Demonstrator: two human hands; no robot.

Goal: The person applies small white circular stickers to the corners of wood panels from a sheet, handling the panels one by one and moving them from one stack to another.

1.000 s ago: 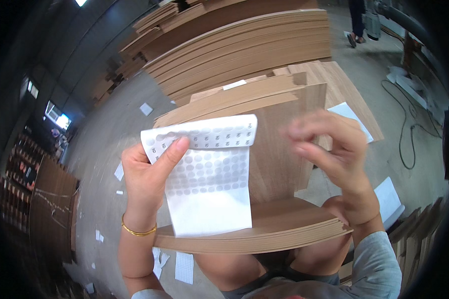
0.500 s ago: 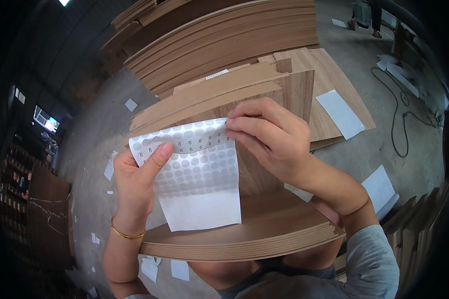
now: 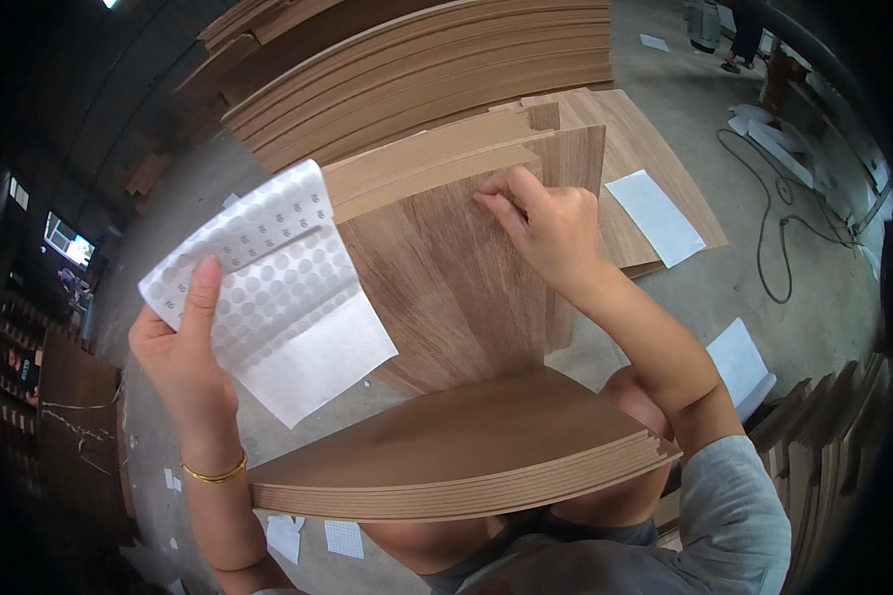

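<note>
My left hand [image 3: 191, 362] grips a white sheet of round stickers [image 3: 313, 357], thumb on top, its upper part folded over. Rows of pale grey dots cover much of the sheet, and its lower part is plain. My right hand [image 3: 558, 230] is closed in a pinch in front of an upright wood-grain panel [image 3: 437, 273], near its upper edge. Anything between those fingertips is too small to make out. Across my lap lies a stack of brown boards [image 3: 456, 436] with their layered edges toward me.
Behind the panel rises a tall pile of boards [image 3: 427, 79]. A white paper [image 3: 655, 218] lies on a wood-grain board at the right. Cable [image 3: 789, 248] loops over the floor, and more boards [image 3: 824, 436] stand at the lower right. Paper scraps [image 3: 343, 538] litter the floor.
My left hand has moved left with the sticker sheet, which is now tilted. My right hand has let go of the sheet's corner and come up and away to the right, in front of the panel.
</note>
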